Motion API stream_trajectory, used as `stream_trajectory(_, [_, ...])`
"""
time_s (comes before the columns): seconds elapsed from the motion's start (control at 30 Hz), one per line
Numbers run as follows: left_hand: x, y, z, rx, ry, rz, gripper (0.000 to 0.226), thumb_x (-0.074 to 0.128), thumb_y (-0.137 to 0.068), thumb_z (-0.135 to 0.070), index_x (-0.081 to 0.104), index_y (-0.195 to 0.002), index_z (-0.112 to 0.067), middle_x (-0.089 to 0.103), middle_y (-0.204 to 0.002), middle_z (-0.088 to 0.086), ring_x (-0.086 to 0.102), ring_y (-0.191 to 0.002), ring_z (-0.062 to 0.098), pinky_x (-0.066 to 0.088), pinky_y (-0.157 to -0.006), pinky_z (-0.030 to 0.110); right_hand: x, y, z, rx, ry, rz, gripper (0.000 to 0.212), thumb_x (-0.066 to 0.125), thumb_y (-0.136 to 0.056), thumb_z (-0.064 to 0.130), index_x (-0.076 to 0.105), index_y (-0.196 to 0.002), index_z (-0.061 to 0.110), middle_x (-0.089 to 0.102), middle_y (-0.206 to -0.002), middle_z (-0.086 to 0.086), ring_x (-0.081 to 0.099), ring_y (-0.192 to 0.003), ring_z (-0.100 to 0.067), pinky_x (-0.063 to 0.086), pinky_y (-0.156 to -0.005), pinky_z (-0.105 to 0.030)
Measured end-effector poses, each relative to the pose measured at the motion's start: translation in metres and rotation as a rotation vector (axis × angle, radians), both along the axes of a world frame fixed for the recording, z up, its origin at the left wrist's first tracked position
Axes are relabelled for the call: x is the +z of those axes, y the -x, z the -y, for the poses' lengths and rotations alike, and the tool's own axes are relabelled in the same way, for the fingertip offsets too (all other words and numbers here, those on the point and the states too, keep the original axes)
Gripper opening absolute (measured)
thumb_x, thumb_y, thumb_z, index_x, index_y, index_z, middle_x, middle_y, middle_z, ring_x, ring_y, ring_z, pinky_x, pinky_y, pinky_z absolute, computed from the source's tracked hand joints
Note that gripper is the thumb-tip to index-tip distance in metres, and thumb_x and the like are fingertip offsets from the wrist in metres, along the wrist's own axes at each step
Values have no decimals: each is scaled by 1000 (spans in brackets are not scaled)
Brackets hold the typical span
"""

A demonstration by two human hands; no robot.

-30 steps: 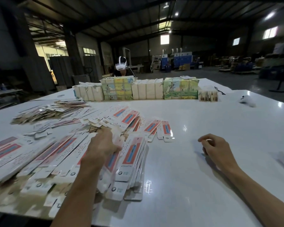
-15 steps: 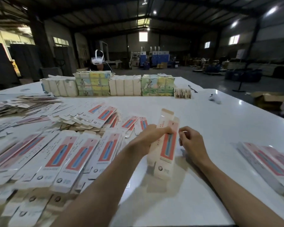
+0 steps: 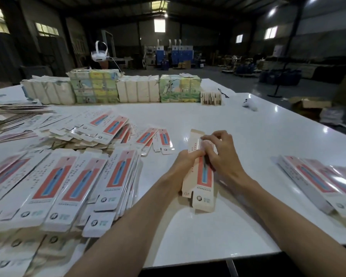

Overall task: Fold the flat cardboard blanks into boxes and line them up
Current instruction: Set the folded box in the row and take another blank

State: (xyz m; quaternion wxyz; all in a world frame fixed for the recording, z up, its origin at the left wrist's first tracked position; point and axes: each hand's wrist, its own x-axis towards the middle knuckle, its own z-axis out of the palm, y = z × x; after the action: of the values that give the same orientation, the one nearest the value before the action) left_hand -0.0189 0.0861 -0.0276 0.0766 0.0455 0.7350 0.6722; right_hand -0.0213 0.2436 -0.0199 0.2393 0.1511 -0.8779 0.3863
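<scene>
Box [image 3: 202,176] in the hands, two pale letters on its near side flap, seemingly "OF" but blurred, round dark emblem on its near end, print beside it unreadable, flat blanks [image 3: 68,182] – same emblem, lettering too small to read

The hall is dimly lit, and its roof and far walls are lost in near-black. Light is given by small ceiling lamps [image 3: 165,15] and by far windows [image 3: 159,25], which are blown out to white. Sharp glare spots are thrown on the glossy white table [image 3: 258,140] at the right. A soft shadow is cast just right of the held box [image 3: 205,176]. Straight lines are bowed toward the edges, and the folded boxes [image 3: 312,180] at the near right are smeared by blur.
</scene>
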Motion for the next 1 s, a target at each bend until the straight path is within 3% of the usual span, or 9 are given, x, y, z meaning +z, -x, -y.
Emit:
stream_trajectory(0.17, [2,-2,-1,55,-121,30,47,48,-105,-60,70,-86,-23,76,-73,2,74,-60,18,58,-56,24,18,13,-7,-5,-121,-3,19,61,-106,31,71,-112,17,50,-124,1,47,-129,-17,57,-96,-40])
stream_trajectory(0.23, [5,-4,0,65,-222,65,53,42,-107,-63,70,-84,-24,76,-74,3,75,-59,19,58,-55,25,19,17,-6,52,-12,40,15,65,-104,29,70,-107,15,51,-125,0,51,-127,-18,60,-83,-24])
stream_trajectory(0.3, [8,-7,2,59,-253,95,56,38,-107,-65,70,-88,-23,78,-77,5,76,-61,20,59,-55,26,15,18,-6,98,188,120,14,66,-104,27,70,-105,14,53,-129,-3,64,-115,-21,62,-79,-27])
stream_trajectory(0.4, [6,-8,1,-17,-246,112,57,36,-106,-66,71,-107,-20,80,-90,8,77,-71,24,61,-64,31,9,18,-9,203,516,266,18,67,-104,25,74,-106,9,59,-140,1,71,-115,-26,60,-98,-50])
stream_trajectory(0.57, [3,-9,-7,-185,-375,179,70,44,-99,-75,70,-120,-13,74,-101,11,70,-78,23,58,-77,35,14,9,-10,411,797,344,29,69,-93,24,71,-109,1,62,-137,-6,58,-130,-32,36,-122,-61])
stream_trajectory(0.7, [1,-4,-9,-193,-485,240,64,50,-99,-71,68,-114,-12,67,-95,10,63,-72,18,55,-68,30,14,1,-6,394,788,302,34,70,-94,27,69,-121,5,64,-128,-6,61,-124,-32,42,-117,-63])
stream_trajectory(0.83, [0,1,-10,-120,-640,290,59,50,-101,-69,73,-107,-15,67,-89,8,64,-68,18,57,-64,30,6,-3,1,329,712,354,48,73,-98,41,54,-142,39,66,-129,-2,69,-120,-22,59,-102,-49])
stream_trajectory(0.93, [-4,0,-5,-55,-589,250,58,49,-103,-67,83,-96,-19,74,-90,11,71,-72,23,59,-71,35,0,-4,1,310,702,391,50,70,-98,49,48,-142,42,75,-107,-8,77,-105,-24,63,-94,-47])
stream_trajectory(1.0, [-4,-3,-4,-4,-480,191,53,46,-106,-62,78,-112,-20,78,-96,13,77,-80,30,63,-74,40,1,-6,-1,290,693,362,50,71,-97,50,46,-140,41,78,-100,-8,78,-99,-26,64,-89,-45])
